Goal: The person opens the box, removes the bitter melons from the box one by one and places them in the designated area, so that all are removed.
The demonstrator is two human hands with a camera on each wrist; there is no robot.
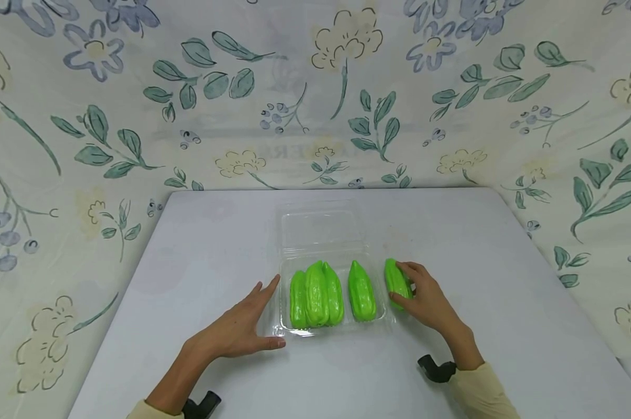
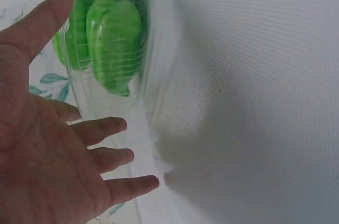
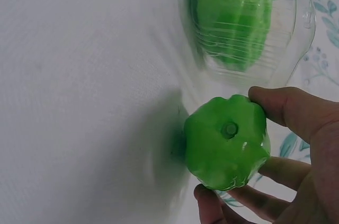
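A clear plastic clamshell box (image 1: 315, 333) lies with its lid (image 1: 319, 228) folded back, away from me. Inside its left half several glossy green peppers (image 1: 317, 294) lie side by side. A gap separates them from another green pepper (image 1: 362, 292) on the right. Just outside the box's right wall, my right hand (image 1: 425, 297) grips one more green pepper (image 1: 396, 279) between thumb and fingers; its stubby end (image 3: 229, 130) faces the right wrist camera. My left hand (image 1: 242, 329) is spread at the box's left side, fingers extended, holding nothing. Whether it touches the wall, I cannot tell.
The white tabletop (image 1: 205, 250) carries the box near its middle. A floral cloth (image 1: 294, 87) hangs behind the table and along both sides. Black wrist-worn pieces (image 1: 437, 369) show near both cuffs.
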